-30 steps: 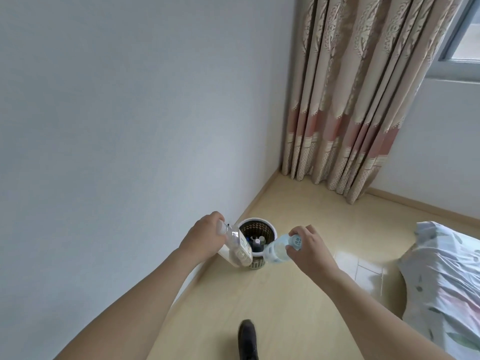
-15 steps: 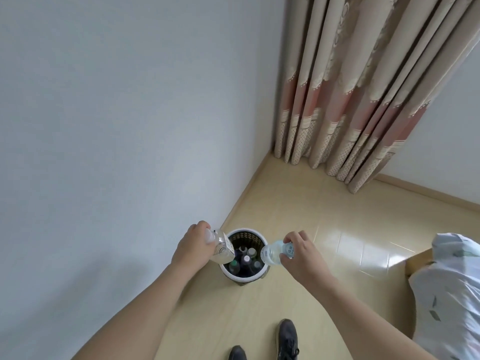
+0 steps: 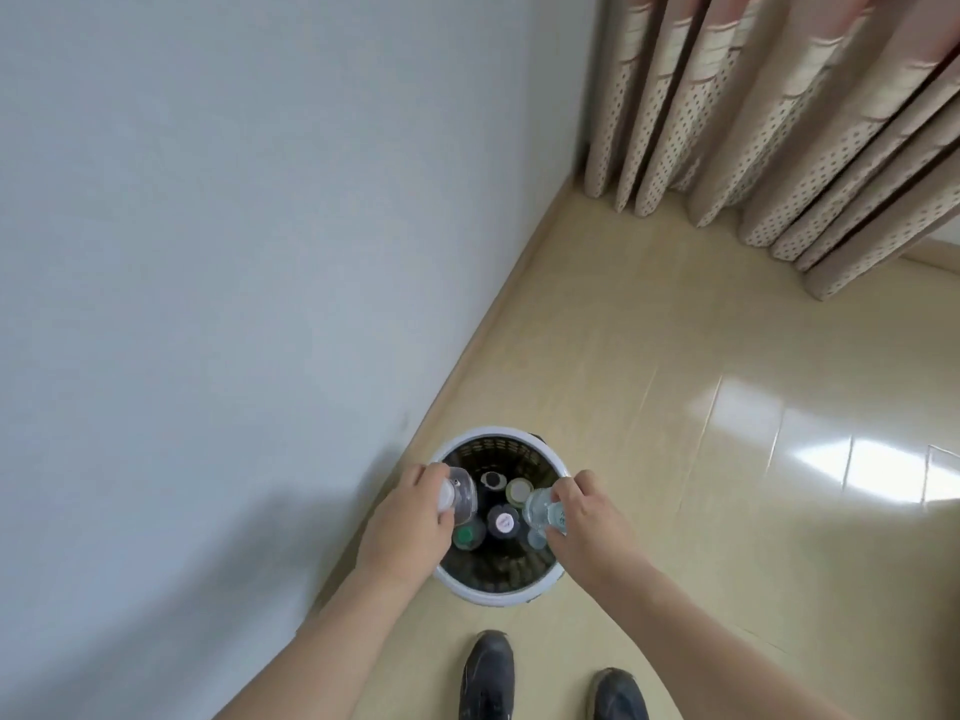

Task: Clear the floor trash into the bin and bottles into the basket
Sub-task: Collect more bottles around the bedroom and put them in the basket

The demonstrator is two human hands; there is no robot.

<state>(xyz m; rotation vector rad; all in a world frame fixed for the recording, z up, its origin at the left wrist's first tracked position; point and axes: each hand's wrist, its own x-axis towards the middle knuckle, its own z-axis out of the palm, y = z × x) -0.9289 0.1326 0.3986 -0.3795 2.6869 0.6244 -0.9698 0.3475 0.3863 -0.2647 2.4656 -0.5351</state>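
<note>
**Two bottles held over the basket**

The left hand (image 3: 410,527) gripped a clear bottle (image 3: 460,493); the right hand (image 3: 582,517) pinched a bluish bottle (image 3: 543,509). Both hung above the basket (image 3: 498,589). Likely light, smooth, crushable plastic; body grips suited.

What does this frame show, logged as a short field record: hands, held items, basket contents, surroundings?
left hand: left hand grips a clear bottle over the basket
right hand: right hand grips a pale blue bottle over the basket
basket: white-rimmed basket on the floor beside the wall
contents: several bottles standing upright, caps showing
surroundings: curtain; two dark shoes below the basket
</note>
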